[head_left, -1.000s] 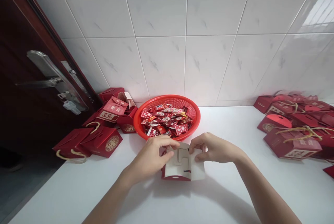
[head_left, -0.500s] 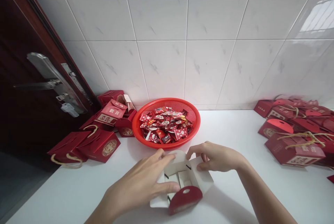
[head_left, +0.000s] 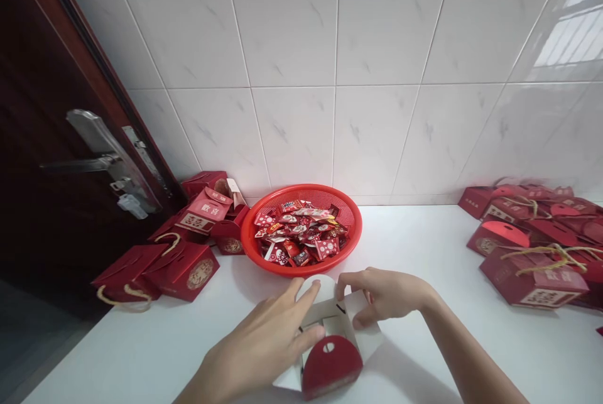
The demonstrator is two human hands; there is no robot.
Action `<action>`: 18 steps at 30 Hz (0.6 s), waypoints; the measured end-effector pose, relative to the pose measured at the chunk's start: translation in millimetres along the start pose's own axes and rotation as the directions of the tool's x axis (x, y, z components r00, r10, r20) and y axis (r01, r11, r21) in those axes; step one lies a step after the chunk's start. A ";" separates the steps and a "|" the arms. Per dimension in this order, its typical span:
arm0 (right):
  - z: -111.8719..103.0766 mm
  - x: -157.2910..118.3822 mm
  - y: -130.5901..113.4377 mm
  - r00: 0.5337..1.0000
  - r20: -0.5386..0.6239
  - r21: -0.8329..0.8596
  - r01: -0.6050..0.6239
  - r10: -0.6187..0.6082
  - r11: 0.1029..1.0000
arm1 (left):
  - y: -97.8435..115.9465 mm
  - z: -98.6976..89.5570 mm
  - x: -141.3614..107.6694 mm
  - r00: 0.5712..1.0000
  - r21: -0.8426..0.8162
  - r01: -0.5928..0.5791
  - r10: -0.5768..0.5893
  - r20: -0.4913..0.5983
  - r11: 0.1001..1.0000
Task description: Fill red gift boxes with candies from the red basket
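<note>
One opened red gift box [head_left: 332, 363] at the near middle of the white table [head_left: 141, 354]. Left hand [head_left: 264, 336] spread over its left side, hold unclear; right hand [head_left: 389, 294] pinches the right flap [head_left: 370, 336]. Red colander [head_left: 346, 210] of wrapped sweets [head_left: 301, 234] just beyond.

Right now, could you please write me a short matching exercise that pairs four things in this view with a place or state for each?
1. Red basket
2. Open box
3. Door handle
4. Front box on the right

A. Yellowish cord across its top
B. Between the left hand and the right hand
C. Silver, at the far left
D. Heaped with small wrapped packets

Pairs: 1-D; 2-B; 3-C; 4-A.
</note>
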State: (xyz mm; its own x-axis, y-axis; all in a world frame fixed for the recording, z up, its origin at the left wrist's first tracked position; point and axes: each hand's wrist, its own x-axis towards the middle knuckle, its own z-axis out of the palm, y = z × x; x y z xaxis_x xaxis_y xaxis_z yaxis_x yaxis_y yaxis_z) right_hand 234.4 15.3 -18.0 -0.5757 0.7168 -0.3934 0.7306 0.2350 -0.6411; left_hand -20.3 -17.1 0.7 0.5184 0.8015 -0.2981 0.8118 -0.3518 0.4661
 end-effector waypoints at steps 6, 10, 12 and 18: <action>0.3 2.3 2.0 1.000 -0.004 0.020 0.015 -0.015 1.000 | 10.2 -0.5 -5.2 0.993 -0.031 0.063 -0.060 0.104 0.998; 0.1 4.1 2.2 1.000 0.004 0.035 0.007 -0.007 0.999 | 20.9 7.6 -4.0 0.976 0.022 0.165 -0.166 0.143 0.986; -0.1 5.1 2.3 1.000 0.011 0.044 0.004 -0.005 0.999 | 26.5 12.5 -2.0 0.966 0.060 0.202 -0.209 0.150 0.978; 0.2 8.2 5.0 1.000 0.002 0.081 0.025 -0.025 0.996 | 27.6 21.2 4.2 0.975 0.104 0.178 -0.190 0.118 0.978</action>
State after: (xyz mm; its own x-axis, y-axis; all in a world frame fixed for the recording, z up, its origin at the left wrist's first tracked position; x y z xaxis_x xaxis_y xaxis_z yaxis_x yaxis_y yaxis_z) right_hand 233.3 22.1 -24.5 -0.5946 0.7094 -0.3784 0.6840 0.1990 -0.7018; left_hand 9.9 -33.7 -5.4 0.3825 0.7911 -0.4773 0.9147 -0.2514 0.3163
